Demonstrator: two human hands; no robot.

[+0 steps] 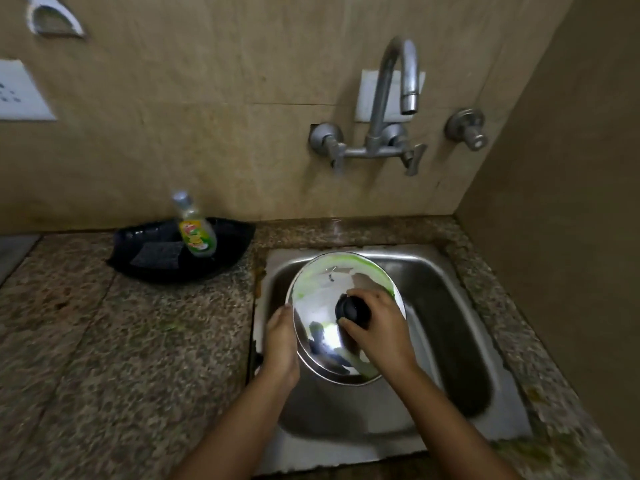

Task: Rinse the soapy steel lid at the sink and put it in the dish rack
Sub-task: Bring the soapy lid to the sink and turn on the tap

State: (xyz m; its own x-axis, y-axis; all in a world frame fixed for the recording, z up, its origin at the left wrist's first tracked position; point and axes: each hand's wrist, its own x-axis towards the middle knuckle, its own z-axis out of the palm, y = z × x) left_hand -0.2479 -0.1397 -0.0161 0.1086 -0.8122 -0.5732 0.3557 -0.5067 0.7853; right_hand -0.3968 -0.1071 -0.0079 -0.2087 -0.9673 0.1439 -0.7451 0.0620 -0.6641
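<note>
A round steel lid with a black knob is held tilted over the steel sink. Greenish soap smears run along its far rim and near its lower edge. My right hand grips the knob from the right. My left hand supports the lid's left edge, fingers behind the rim. The wall tap stands above the sink; no water runs from its spout. No dish rack is in view.
A black tray on the granite counter, left of the sink, holds a dish-soap bottle and a dark scrub pad. A second valve sits on the wall at right. A side wall closes off the right.
</note>
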